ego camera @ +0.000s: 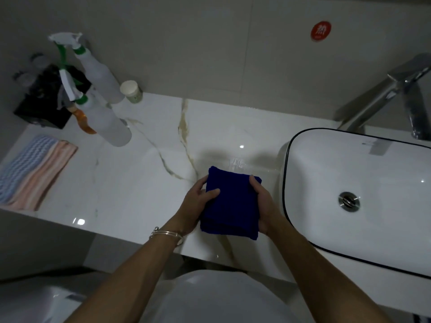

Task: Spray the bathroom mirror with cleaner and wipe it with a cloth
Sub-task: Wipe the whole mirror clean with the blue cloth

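Left hand (198, 201) and right hand (262, 203) gripped opposite sides of the folded blue cloth (231, 206) above the desk (140, 183). The sink (303, 159) sat just right, with the nearer spray bottle (109, 127), farther spray bottle (100, 75) and striped towel (35, 171) far left.

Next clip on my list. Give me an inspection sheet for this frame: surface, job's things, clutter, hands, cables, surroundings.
Surface: white marble-look counter, glossy, with brownish veins.
Job's things: folded blue cloth held left of the basin; rear spray bottle and front spray bottle stand at back left, untouched; mirror not in view.
Clutter: striped towel flat at the left edge; jar with a pale lid by the wall; black box behind the bottles.
Grippers: left hand grips the cloth's left edge, thumb on top; right hand grips its right edge.
Cables: nothing seen.
Surroundings: white basin with a dark rim, chrome tap behind it, round red sticker on the tiled wall.
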The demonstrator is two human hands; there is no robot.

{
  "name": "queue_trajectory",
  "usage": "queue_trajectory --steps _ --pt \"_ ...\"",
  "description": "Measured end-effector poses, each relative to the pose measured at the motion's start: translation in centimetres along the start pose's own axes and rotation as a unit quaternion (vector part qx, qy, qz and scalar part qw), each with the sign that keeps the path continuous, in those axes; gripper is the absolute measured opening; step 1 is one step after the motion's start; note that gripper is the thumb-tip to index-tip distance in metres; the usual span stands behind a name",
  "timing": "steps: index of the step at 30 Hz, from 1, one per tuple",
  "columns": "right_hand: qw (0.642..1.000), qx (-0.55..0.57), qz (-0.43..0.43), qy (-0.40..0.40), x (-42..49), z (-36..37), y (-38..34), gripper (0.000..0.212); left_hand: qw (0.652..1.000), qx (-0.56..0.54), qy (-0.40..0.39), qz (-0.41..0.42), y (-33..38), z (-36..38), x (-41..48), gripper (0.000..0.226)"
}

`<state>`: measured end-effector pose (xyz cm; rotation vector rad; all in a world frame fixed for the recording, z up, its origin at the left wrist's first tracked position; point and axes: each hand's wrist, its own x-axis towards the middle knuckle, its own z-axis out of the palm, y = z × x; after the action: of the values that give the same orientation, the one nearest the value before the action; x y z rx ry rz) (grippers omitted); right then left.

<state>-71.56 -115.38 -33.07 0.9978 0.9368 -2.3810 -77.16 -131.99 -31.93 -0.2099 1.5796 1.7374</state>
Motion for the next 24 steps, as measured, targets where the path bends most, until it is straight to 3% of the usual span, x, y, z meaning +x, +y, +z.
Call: queue_trajectory --steps 5,11,13,18,24 --pt "1.0 0.012 -0.013 -0.009 0.5 1.3 -0.2 0.064 1.0 0.008 0.011 0.027 1.1 -1.0 0.5 0.039" --pt "0.985 0.132 -0.032 -0.102 0.0 1.4 -1.3 0.085 0.998 -0.033 0.042 0.029 2.9 -2.0 0.8 0.039" --pt "0.978 0.178 -0.036 -0.098 -0.2 1.2 -1.3 0.087 0.998 -0.053 0.028 0.018 3.4 -1.8 0.7 0.037" --pt "0.976 0.201 -0.071 -0.033 -0.5 2.5 -0.7 0.043 0.997 -0.081 0.012 -0.001 3.9 -1.2 0.4 0.036" --pt "0.99 0.104 -0.095 0.021 0.5 3.9 -0.2 0.028 0.998 -0.063 0.007 -0.01 3.8 -1.2 0.1 0.037"
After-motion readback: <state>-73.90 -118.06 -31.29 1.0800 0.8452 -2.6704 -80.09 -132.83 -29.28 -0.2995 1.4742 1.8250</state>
